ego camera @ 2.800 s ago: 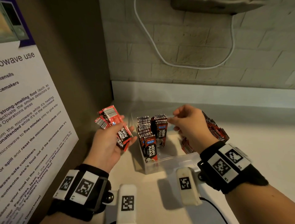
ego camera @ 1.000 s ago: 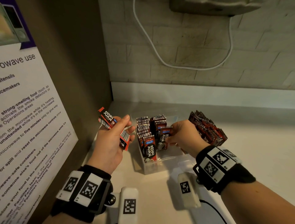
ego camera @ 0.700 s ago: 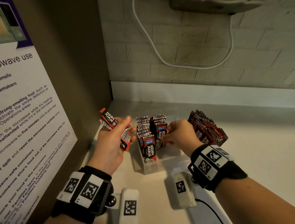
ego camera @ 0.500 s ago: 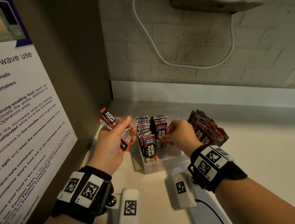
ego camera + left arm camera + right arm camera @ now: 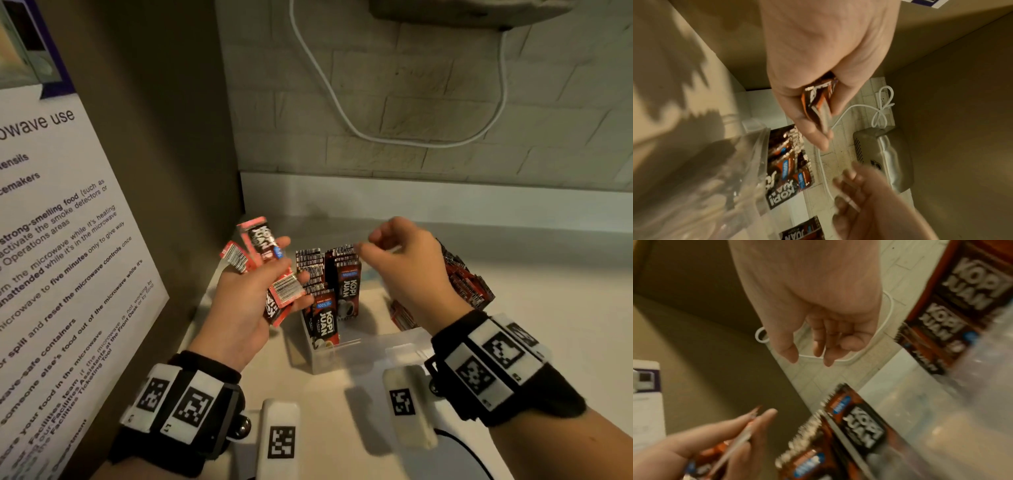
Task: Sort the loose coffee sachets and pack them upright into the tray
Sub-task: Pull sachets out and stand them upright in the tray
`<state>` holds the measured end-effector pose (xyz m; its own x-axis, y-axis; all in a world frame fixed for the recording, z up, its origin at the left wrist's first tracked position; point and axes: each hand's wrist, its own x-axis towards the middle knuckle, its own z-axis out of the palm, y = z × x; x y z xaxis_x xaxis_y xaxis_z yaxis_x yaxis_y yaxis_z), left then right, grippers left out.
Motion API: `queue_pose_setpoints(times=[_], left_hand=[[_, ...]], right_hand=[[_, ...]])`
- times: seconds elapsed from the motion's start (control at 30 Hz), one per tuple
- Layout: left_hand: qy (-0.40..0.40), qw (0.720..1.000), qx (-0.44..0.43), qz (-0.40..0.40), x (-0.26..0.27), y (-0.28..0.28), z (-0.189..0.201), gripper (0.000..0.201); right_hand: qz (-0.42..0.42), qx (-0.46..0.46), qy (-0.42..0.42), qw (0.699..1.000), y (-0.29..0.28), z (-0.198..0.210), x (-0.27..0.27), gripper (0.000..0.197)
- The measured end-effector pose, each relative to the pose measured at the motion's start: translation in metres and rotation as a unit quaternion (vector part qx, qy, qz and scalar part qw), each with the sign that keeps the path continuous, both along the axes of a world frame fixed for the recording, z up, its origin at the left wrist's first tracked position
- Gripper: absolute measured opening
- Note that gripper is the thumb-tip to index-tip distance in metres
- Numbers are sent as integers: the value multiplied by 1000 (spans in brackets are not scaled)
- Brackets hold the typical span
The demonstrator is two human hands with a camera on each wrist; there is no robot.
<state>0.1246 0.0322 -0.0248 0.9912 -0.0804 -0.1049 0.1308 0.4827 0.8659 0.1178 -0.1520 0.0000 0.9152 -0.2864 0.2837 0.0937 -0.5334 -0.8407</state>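
Note:
My left hand [image 5: 274,274] grips a fan of several red-and-black coffee sachets [image 5: 261,244] just left of the clear plastic tray [image 5: 346,359]. The left wrist view shows the same held sachets [image 5: 818,104] edge-on between thumb and fingers. Two rows of sachets [image 5: 329,284] stand upright in the tray's left part. My right hand [image 5: 368,245] hovers above those rows with fingers loosely curled, holding nothing; the right wrist view shows its palm bare [image 5: 809,360]. A loose pile of sachets [image 5: 467,282] lies on the counter behind my right wrist.
A brown side panel with a microwave-use poster [image 5: 61,260] stands close on the left. A white cable [image 5: 342,113] loops over the brick wall under a grey appliance [image 5: 462,10]. The pale counter [image 5: 548,291] stretches to the right.
My right hand has let go of a sachet in the tray and risen, bare, above the rows. My left hand has lifted its fan of sachets slightly.

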Motion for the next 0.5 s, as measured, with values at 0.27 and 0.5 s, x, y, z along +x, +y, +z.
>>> queue_pose_setpoints(times=[0.27, 0.5], left_hand=[[-90, 986, 110, -81, -13, -16, 4, 23], [-28, 996, 45, -77, -10, -3, 4, 19]], right_hand=[[209, 200, 60, 955, 27, 29, -14, 25], [245, 343, 29, 906, 13, 34, -15, 18]])
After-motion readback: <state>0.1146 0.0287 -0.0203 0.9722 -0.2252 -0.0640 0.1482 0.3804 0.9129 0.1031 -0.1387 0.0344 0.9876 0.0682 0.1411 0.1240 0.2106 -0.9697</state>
